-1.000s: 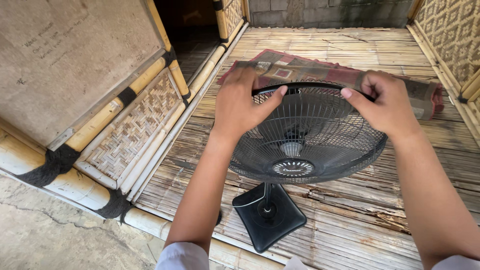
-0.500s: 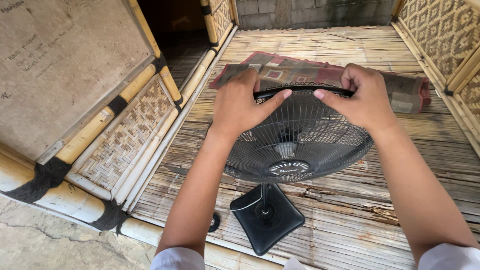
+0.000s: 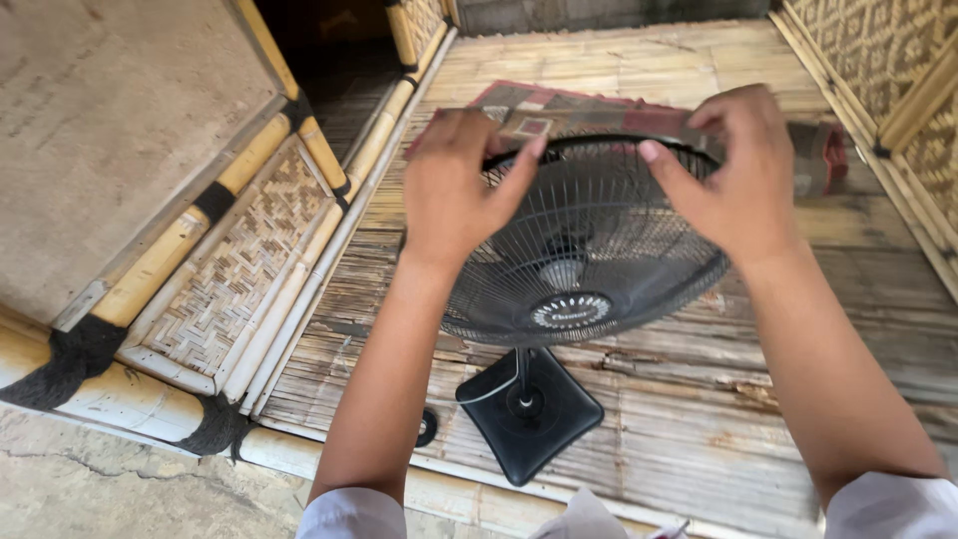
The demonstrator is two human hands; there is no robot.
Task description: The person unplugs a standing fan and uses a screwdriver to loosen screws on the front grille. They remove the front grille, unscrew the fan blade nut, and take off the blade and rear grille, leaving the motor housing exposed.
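**Both hands on fan guard rim**

Left hand [image 3: 454, 190] and right hand [image 3: 733, 175] each pinch the top rim of the black fan [image 3: 584, 265] guard, fingers closed on it. Fan stands on its square base [image 3: 529, 414] on the bamboo floor [image 3: 758, 399], patterned mat [image 3: 589, 110] behind it.

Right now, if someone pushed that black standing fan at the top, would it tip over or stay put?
It would probably tip fairly easily: the fan carries its wide wire cage high on a thin pole above a small square base. The cage wires look thin, so they may flex. The left hand and right hand at its upper rim likely steady it.
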